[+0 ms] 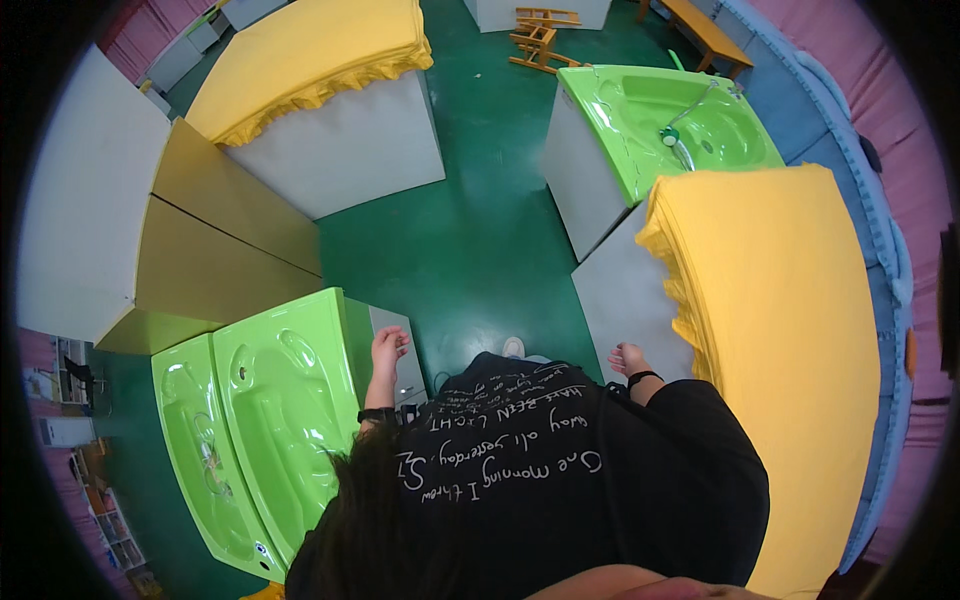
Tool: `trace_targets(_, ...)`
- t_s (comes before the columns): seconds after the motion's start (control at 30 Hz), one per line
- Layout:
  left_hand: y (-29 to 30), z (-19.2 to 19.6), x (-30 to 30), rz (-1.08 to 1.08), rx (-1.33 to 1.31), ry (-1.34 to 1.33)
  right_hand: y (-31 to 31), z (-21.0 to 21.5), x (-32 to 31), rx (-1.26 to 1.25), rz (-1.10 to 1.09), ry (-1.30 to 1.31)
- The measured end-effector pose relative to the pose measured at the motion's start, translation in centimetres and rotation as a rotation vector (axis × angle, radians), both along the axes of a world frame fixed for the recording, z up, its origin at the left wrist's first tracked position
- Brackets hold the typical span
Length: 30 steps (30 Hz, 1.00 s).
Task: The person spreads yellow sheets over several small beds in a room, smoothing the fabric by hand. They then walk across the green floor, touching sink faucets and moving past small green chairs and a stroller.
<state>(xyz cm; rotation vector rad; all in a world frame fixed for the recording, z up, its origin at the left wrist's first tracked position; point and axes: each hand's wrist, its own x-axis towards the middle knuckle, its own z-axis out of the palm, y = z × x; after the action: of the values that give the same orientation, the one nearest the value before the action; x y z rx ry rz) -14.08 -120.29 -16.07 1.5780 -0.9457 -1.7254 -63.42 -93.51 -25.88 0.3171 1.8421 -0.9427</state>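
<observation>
I stand on a green floor (470, 250) between two work stations. My left hand (388, 350) hangs beside the corner of a bright green moulded tub (280, 420) on a grey base, fingers loosely apart and holding nothing. My right hand (628, 358) hangs next to the grey side of a stand (625, 300) that carries a thick stack of yellow sheets (790, 330). Its fingers are curled in with nothing in them. Both wrists wear a dark band. My black shirt with white writing fills the lower middle of the view.
A second green moulded basin (690, 125) sits on a grey base ahead right. Another yellow stack (310, 55) lies on a grey stand ahead left. Large brown and white boards (210, 250) lean at the left. Wooden frames (540, 35) and a bench stand far ahead.
</observation>
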Motion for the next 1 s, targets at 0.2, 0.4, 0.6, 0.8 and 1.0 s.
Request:
trace_targets(0.2, -7.7, 1.3, -5.1, -0.015, 0.033, 0.007, -11.1, 0.7, -3.8, -0.213, 0.164, 0.039)
trace_targets(0.4, -16.4, 1.1, -9.3, -0.046, 0.038, 0.032, -20.5, 1.8, -5.5, -0.245, 0.183, 0.044)
trace_targets(0.6, -28.5, -0.3, -12.8, -0.027, 0.065, 0.067, -30.4, 2.7, -7.9, -0.31, 0.121, 0.043)
trace_targets(0.8, -42.1, 0.2, -19.5, -0.161, 0.013, 0.091, -41.5, 5.5, -11.6, -0.244, 0.115, 0.116)
trace_targets(1.0, -51.8, 1.0, -29.4, -0.637, 0.053, 0.032, -53.3, 9.7, -14.8, -0.397, 0.046, 0.275)
